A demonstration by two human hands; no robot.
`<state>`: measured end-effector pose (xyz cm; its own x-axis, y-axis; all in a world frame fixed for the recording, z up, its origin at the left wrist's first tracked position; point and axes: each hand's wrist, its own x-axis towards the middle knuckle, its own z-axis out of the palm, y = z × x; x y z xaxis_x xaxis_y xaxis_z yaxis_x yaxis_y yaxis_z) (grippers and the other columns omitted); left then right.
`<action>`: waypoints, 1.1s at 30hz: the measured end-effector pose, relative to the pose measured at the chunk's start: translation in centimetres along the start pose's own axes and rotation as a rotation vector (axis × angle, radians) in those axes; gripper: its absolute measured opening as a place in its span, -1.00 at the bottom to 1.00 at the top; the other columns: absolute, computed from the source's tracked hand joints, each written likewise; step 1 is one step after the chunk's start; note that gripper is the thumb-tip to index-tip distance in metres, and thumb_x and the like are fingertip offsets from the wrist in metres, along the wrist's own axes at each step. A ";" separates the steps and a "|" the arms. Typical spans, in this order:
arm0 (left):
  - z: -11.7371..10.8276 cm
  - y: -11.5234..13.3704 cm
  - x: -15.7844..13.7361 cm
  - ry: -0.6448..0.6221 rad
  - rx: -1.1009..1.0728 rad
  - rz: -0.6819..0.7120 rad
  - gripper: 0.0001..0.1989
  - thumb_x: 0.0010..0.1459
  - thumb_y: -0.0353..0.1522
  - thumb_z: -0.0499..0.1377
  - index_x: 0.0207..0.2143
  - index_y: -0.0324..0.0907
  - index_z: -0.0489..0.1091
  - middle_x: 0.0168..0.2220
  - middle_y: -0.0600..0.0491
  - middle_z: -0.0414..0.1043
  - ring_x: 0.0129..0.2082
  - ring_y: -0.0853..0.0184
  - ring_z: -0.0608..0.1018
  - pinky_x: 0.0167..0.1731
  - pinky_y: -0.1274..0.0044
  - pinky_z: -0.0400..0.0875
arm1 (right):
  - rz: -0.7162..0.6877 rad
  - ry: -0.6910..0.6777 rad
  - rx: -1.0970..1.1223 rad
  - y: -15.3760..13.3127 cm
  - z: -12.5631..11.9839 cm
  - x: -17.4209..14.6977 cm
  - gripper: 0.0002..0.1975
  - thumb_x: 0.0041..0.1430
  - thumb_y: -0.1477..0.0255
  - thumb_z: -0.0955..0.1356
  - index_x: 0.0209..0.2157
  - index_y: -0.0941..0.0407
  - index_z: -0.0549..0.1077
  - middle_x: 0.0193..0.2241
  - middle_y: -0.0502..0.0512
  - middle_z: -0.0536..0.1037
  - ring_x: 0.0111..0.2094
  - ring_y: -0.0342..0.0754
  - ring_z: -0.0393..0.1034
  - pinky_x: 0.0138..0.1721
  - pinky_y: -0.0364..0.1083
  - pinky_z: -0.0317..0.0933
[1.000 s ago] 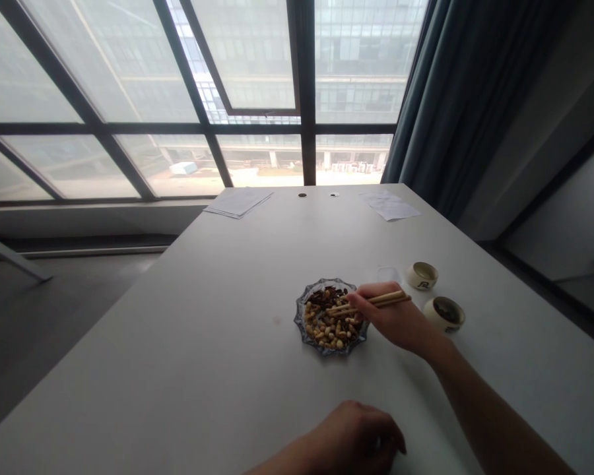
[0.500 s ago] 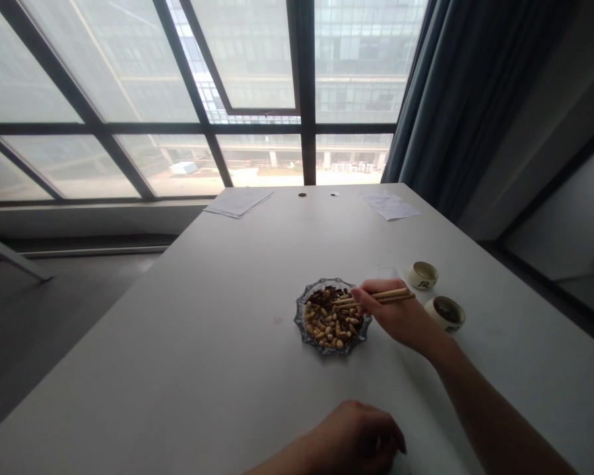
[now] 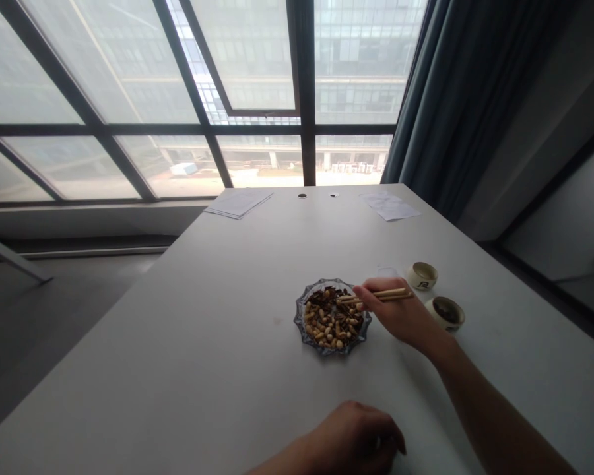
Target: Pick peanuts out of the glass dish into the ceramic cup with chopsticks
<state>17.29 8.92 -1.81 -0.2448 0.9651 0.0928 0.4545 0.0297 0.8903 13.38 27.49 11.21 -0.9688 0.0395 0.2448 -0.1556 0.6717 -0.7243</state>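
Note:
My right hand (image 3: 398,313) is closed around a pair of wooden chopsticks (image 3: 393,295). Their tips reach into a scalloped glass dish (image 3: 301,333), over its back right part. In the dish lies a mix of peanuts (image 3: 327,330) and dark, slender seeds (image 3: 332,292). Whether the tips pinch a piece is too small to tell. My left hand (image 3: 359,432) rests on the table near its front edge, fingers curled in, with nothing seen in it. Right of my right hand stand a cream cup (image 3: 422,276) and a second cup (image 3: 445,313) with dark pieces inside.
A small clear object (image 3: 387,271) sits beside the far cup. Paper sheets (image 3: 240,202) lie at the back left of the white table (image 3: 178,330), more paper (image 3: 390,205) at the back right. Two round cable holes are between them. Windows and a dark curtain (image 3: 455,99) stand behind.
The chopstick tips have shifted slightly to the right within the dish, with a small movement of my right hand. My left hand has stayed put.

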 end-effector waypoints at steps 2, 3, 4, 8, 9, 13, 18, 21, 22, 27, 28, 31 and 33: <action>-0.1 0.1 0.0 -0.006 0.006 -0.011 -0.62 0.01 -0.64 0.15 -0.16 -0.22 0.58 -0.24 -0.01 0.67 -0.31 0.31 0.66 -0.22 0.61 0.49 | -0.025 -0.002 0.013 0.0 0.2 0.1 -0.57 0.38 0.20 0.27 -0.47 0.16 0.52 -0.56 0.03 0.51 -0.49 -0.10 0.33 -0.44 -0.14 0.11; -0.2 0.2 0.1 -0.007 0.006 -0.013 -0.62 0.01 -0.64 0.14 -0.15 -0.22 0.58 -0.24 -0.01 0.67 -0.30 0.31 0.65 -0.22 0.61 0.49 | -0.037 -0.017 0.018 0.0 0.3 0.2 -0.57 0.37 0.19 0.28 -0.46 0.16 0.53 -0.55 0.02 0.52 -0.48 -0.10 0.33 -0.43 -0.14 0.11; -0.2 0.3 0.1 -0.006 0.005 -0.012 -0.62 0.01 -0.64 0.14 -0.15 -0.22 0.58 -0.24 -0.01 0.67 -0.30 0.31 0.65 -0.22 0.61 0.49 | -0.049 -0.034 0.020 0.0 0.4 0.3 -0.58 0.37 0.19 0.28 -0.44 0.17 0.54 -0.55 0.02 0.52 -0.48 -0.10 0.33 -0.43 -0.14 0.11; -0.2 0.3 0.0 0.004 -0.003 0.002 -0.62 0.01 -0.64 0.14 -0.15 -0.23 0.58 -0.25 -0.02 0.66 -0.31 0.32 0.65 -0.23 0.62 0.48 | -0.050 -0.062 -0.009 0.1 0.5 0.3 -0.59 0.36 0.21 0.30 -0.45 0.17 0.54 -0.57 0.01 0.50 -0.49 -0.11 0.31 -0.43 -0.15 0.11; -0.2 0.2 0.0 0.006 -0.002 0.006 -0.61 0.01 -0.64 0.14 -0.14 -0.24 0.58 -0.25 -0.02 0.66 -0.31 0.32 0.65 -0.23 0.63 0.48 | -0.039 -0.049 -0.024 0.2 0.4 0.3 -0.59 0.35 0.22 0.30 -0.47 0.17 0.54 -0.58 0.01 0.49 -0.50 -0.12 0.30 -0.44 -0.15 0.10; 0.2 -0.3 -0.2 0.010 0.005 0.014 -0.60 0.02 -0.64 0.14 -0.12 -0.23 0.58 -0.24 -0.02 0.66 -0.31 0.33 0.65 -0.22 0.63 0.47 | -0.004 0.045 -0.073 0.8 0.0 0.1 -0.60 0.33 0.25 0.31 -0.53 0.16 0.51 -0.61 0.03 0.49 -0.53 -0.11 0.30 -0.44 -0.14 0.12; 0.2 -0.4 -0.3 -0.005 0.019 0.016 -0.61 0.05 -0.62 0.14 -0.11 -0.19 0.56 -0.22 0.01 0.66 -0.28 0.33 0.65 -0.18 0.61 0.47 | 0.003 0.104 -0.067 0.8 -0.3 0.1 -0.59 0.33 0.25 0.29 -0.55 0.15 0.49 -0.61 0.06 0.51 -0.52 -0.09 0.33 -0.41 -0.13 0.17; 0.1 -0.3 -0.3 -0.026 0.029 0.015 -0.62 0.06 -0.61 0.15 -0.11 -0.19 0.55 -0.21 0.01 0.66 -0.27 0.32 0.65 -0.18 0.60 0.48 | 0.006 0.104 -0.047 0.6 -0.5 0.3 -0.57 0.34 0.22 0.28 -0.53 0.15 0.51 -0.59 0.08 0.53 -0.50 -0.06 0.35 -0.40 -0.11 0.20; 0.0 -0.3 -0.2 -0.025 0.031 0.017 -0.63 0.06 -0.61 0.15 -0.11 -0.20 0.55 -0.21 0.00 0.66 -0.27 0.32 0.65 -0.19 0.60 0.48 | 0.005 0.105 -0.044 0.6 -0.5 0.3 -0.57 0.34 0.21 0.28 -0.52 0.15 0.52 -0.59 0.09 0.53 -0.49 -0.05 0.36 -0.39 -0.11 0.20; 0.0 -0.1 -0.2 -0.003 0.006 0.032 -0.63 0.05 -0.62 0.14 -0.12 -0.23 0.56 -0.24 -0.01 0.66 -0.30 0.33 0.64 -0.21 0.63 0.47 | -0.016 0.021 -0.039 0.5 -0.6 0.4 -0.59 0.30 0.19 0.31 -0.50 0.15 0.53 -0.60 0.06 0.51 -0.48 -0.05 0.36 -0.40 -0.12 0.19; 0.0 -0.1 -0.2 0.001 0.000 0.033 -0.63 0.04 -0.62 0.14 -0.12 -0.23 0.57 -0.24 -0.01 0.66 -0.31 0.34 0.64 -0.21 0.63 0.47 | -0.014 -0.020 -0.032 0.5 -0.7 0.3 -0.59 0.30 0.18 0.31 -0.52 0.15 0.52 -0.61 0.05 0.50 -0.49 -0.06 0.35 -0.42 -0.12 0.18; 0.1 -0.1 -0.2 0.010 -0.005 0.031 -0.62 0.03 -0.63 0.14 -0.12 -0.23 0.57 -0.25 0.00 0.65 -0.32 0.35 0.63 -0.23 0.65 0.46 | 0.009 -0.081 -0.015 0.5 -0.8 0.1 -0.58 0.30 0.19 0.31 -0.54 0.14 0.50 -0.62 0.01 0.48 -0.53 -0.09 0.33 -0.47 -0.13 0.15; 0.1 -0.2 -0.3 0.011 0.001 0.031 -0.62 0.03 -0.63 0.14 -0.12 -0.22 0.57 -0.25 0.01 0.65 -0.32 0.35 0.63 -0.22 0.65 0.46 | 0.021 -0.020 -0.019 0.5 -1.0 0.1 -0.58 0.32 0.20 0.30 -0.53 0.14 0.51 -0.60 0.02 0.49 -0.53 -0.09 0.33 -0.45 -0.12 0.17</action>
<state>17.36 8.69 -2.05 -0.2399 0.9626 0.1257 0.4627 -0.0004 0.8865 13.42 28.54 11.56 -0.9755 0.0394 0.2163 -0.1313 0.6849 -0.7167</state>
